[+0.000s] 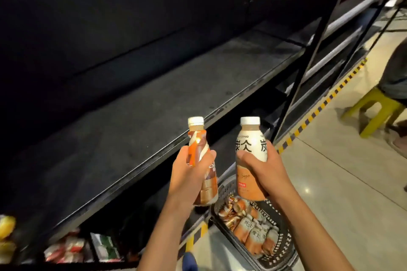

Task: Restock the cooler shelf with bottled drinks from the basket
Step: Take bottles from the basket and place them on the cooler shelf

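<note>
Mid-carry, basket (283, 248) to shelf (143, 112). Gripping brown bottle (197, 138) with curled left hand (187, 176), white bottle (251, 141) with curled right hand (264, 171); both upright, held above basket, just short of shelf edge. Next, probably: reach forward, set both upright on shelf, then let go.
</note>
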`<control>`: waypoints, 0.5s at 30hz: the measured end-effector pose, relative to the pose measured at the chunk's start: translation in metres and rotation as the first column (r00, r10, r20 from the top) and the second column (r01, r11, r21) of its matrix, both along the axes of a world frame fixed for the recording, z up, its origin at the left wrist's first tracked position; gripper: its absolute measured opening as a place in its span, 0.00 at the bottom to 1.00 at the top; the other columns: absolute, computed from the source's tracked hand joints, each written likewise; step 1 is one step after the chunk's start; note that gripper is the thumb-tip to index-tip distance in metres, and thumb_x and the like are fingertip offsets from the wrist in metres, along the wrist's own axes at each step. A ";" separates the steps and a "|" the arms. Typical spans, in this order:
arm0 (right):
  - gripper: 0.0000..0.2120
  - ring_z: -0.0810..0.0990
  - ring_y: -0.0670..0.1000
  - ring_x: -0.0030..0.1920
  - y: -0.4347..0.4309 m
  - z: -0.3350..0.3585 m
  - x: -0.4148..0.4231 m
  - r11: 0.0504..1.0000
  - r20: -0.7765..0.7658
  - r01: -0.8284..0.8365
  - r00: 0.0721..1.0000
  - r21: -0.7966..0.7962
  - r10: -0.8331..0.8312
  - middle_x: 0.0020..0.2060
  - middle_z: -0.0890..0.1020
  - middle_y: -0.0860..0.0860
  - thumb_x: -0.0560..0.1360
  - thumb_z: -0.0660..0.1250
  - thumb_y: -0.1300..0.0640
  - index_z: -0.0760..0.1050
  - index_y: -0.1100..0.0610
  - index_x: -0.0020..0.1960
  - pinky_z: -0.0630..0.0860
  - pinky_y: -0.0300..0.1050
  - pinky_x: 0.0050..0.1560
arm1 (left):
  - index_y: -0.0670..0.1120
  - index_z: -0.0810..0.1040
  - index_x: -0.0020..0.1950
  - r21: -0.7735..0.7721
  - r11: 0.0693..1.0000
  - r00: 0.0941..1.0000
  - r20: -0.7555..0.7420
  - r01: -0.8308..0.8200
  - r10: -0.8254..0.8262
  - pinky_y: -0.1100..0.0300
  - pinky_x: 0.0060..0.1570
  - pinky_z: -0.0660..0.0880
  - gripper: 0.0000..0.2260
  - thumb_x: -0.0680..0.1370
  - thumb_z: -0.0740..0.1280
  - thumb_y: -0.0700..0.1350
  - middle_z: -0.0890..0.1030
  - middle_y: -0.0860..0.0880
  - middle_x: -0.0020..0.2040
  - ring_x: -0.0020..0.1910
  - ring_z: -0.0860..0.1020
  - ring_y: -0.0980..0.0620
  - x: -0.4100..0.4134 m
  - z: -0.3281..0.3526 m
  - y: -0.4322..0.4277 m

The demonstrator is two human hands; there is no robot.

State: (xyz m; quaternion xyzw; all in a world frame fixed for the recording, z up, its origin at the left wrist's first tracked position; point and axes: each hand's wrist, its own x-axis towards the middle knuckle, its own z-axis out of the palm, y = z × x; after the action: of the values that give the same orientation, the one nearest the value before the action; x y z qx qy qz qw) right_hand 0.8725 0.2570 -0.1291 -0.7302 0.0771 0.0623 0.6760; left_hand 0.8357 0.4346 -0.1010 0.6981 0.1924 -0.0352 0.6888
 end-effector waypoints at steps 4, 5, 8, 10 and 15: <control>0.19 0.84 0.49 0.43 0.068 0.038 -0.019 0.979 0.082 -0.202 0.977 0.032 0.199 0.44 0.84 0.48 0.64 0.75 0.46 0.75 0.45 0.53 0.81 0.48 0.43 | 0.47 0.75 0.51 0.003 0.986 0.982 0.089 -0.167 0.167 0.51 0.39 0.82 0.11 0.74 0.73 0.50 0.81 0.37 0.49 0.41 0.83 0.39 -0.052 0.038 0.051; 0.21 0.84 0.50 0.44 0.086 0.048 -0.025 0.967 0.104 -0.252 0.964 0.041 0.246 0.44 0.84 0.48 0.62 0.75 0.44 0.75 0.45 0.53 0.81 0.50 0.45 | 0.48 0.76 0.49 0.035 0.980 0.974 0.124 -0.198 0.192 0.49 0.41 0.83 0.12 0.73 0.73 0.51 0.81 0.37 0.48 0.42 0.83 0.37 -0.066 0.047 0.066; 0.19 0.84 0.49 0.43 0.137 0.076 -0.052 0.916 0.191 -0.394 0.908 0.078 0.374 0.44 0.84 0.47 0.63 0.75 0.47 0.75 0.44 0.52 0.81 0.50 0.45 | 0.54 0.76 0.44 0.127 0.941 0.936 0.206 -0.313 0.284 0.40 0.47 0.81 0.12 0.67 0.73 0.56 0.82 0.40 0.46 0.44 0.82 0.36 -0.115 0.070 0.110; 0.18 0.84 0.50 0.45 0.169 0.093 -0.075 0.872 0.233 -0.478 0.865 0.109 0.445 0.45 0.85 0.47 0.62 0.75 0.46 0.76 0.40 0.49 0.82 0.51 0.46 | 0.53 0.77 0.44 0.120 0.906 0.895 0.253 -0.407 0.368 0.42 0.44 0.82 0.10 0.68 0.73 0.54 0.81 0.39 0.46 0.43 0.82 0.35 -0.151 0.082 0.137; 0.21 0.85 0.53 0.46 0.248 0.122 -0.149 0.740 0.309 -0.655 0.742 0.150 0.594 0.46 0.85 0.50 0.58 0.74 0.42 0.77 0.41 0.50 0.82 0.53 0.47 | 0.49 0.78 0.52 0.054 0.803 0.767 0.340 -0.593 0.544 0.53 0.35 0.80 0.11 0.73 0.75 0.46 0.81 0.37 0.47 0.40 0.82 0.38 -0.249 0.108 0.195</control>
State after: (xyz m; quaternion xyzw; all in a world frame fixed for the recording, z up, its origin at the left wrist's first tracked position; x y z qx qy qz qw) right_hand 0.7235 0.5047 -0.0071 -0.6242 -0.2654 0.2069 0.7051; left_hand 0.5862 0.6298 0.0066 0.6556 0.2875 0.3000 0.6305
